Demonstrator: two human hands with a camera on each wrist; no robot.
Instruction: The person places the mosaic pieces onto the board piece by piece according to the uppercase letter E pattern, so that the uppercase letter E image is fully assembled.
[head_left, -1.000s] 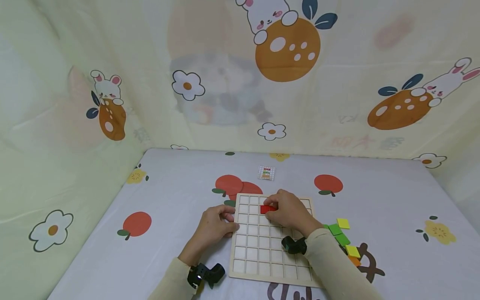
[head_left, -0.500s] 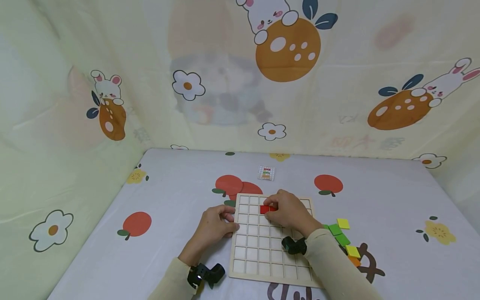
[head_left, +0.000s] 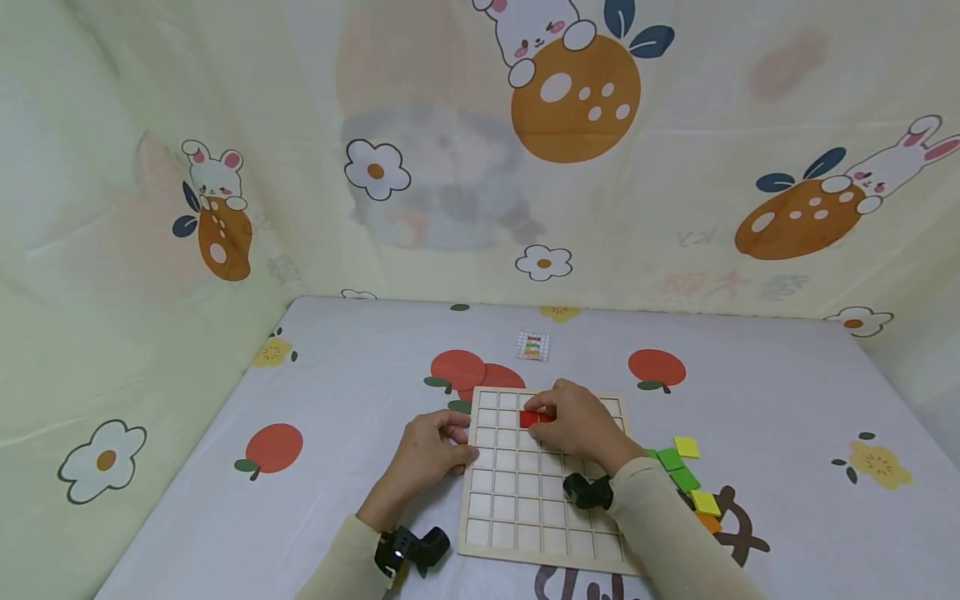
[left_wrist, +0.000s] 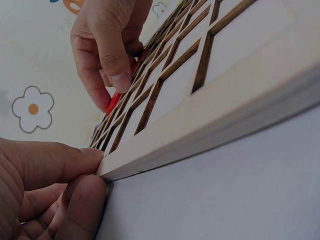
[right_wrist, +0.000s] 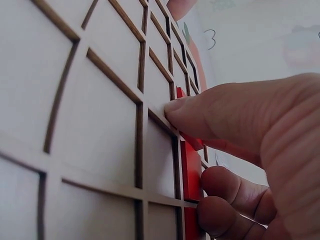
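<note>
In the head view a wooden grid board (head_left: 517, 517) with square cells lies on the table. My left hand (head_left: 429, 450) pinches its left edge; in the left wrist view the thumb (left_wrist: 65, 162) presses on the rim and curled fingers sit against its side. Over the upper rows, my right hand (head_left: 581, 421) pinches a red square tile (head_left: 529, 419) between thumb and fingers. From the right wrist, that tile looks tilted at its cell, partly covered by the thumb (right_wrist: 192, 112). Another red tile (right_wrist: 191, 172) lies in the cell beside it, with part of a further red one below.
Right of the board lie loose green tiles (head_left: 684, 478), yellow tiles (head_left: 686, 447) and an orange tile (head_left: 708, 522), partly behind the right sleeve. A small card (head_left: 533, 346) with a coloured grid pattern lies beyond the board. A printed curtain (head_left: 450, 275) hangs behind the table.
My right hand's fingertips and the red tile have shifted very slightly left. The left hand and the board have stayed where they were.
</note>
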